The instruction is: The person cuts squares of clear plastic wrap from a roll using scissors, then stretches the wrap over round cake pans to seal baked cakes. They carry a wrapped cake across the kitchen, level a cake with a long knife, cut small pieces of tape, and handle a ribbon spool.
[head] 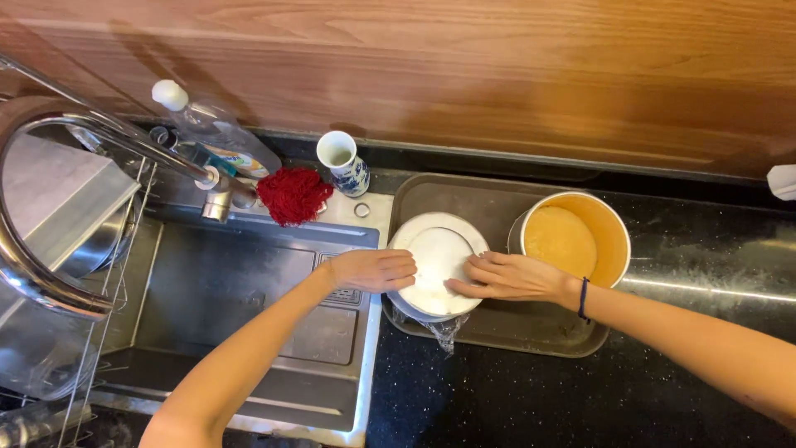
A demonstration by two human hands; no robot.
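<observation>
— White plate [437,264], turned upside down, sits at the left end of the brown tray [497,332], and its rim hangs over toward the steel sink [249,307]. Both hands lie flat on it, left hand [373,270] on the left rim, right hand [510,278] on the right, fingers spread, not clamped.

— What could slip?

— Wet ceramic under flat palms; I'd judge a push leftward tips it into the basin. The crumpled clear plastic [445,330] beneath could make it skate.

— Room to move?

— Tight on the right: the orange-lined bowl [580,241] stands just beside the plate. Behind are a red scrubber [292,195] and a small blue-and-white cup [344,162]. The dark surface [539,398] in front lies open.
</observation>
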